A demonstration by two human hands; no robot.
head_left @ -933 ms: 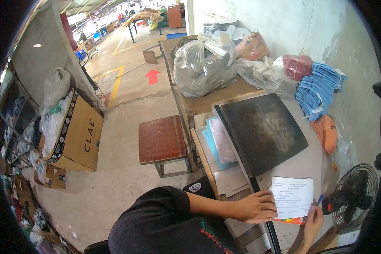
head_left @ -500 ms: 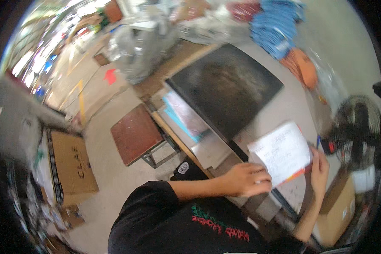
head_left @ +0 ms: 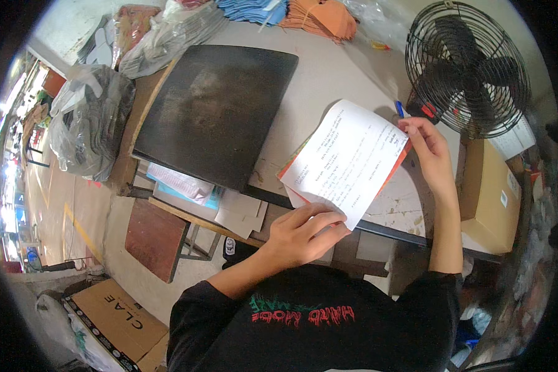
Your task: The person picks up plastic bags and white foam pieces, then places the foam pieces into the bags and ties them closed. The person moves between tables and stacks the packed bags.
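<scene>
Sheet (head_left: 350, 158): one, white, printed, set at a slant over the front part of the table (head_left: 372, 74), between the two hands; lower corner at the table's front edge. Beneath it, an orange-red piece (head_left: 390, 170), showing along the right and left sides.

Left hand (head_left: 307, 232): fingers bent, tips at the sheet's lower corner; cannot tell whether the thumb grips from below.

Right hand (head_left: 428, 149): thumb and forefinger pinching the sheet's right-hand corner, other fingers loosely curled.

Pen (head_left: 400, 110): blue, just beside the right fingertips.

Fan (head_left: 468, 68): black, wire cage, beyond the right hand.

Box (head_left: 490, 198): brown card, right of the right forearm.

Board (head_left: 217, 111): black, scuffed pale in the middle, left of the sheet.

Papers (head_left: 186, 186): white and blue, below the board's near edge.

Stacks: one blue (head_left: 251, 9), one orange (head_left: 319, 18), side by side at the table's far edge.

Stool (head_left: 155, 239): red-brown top, left of the table.
</scene>
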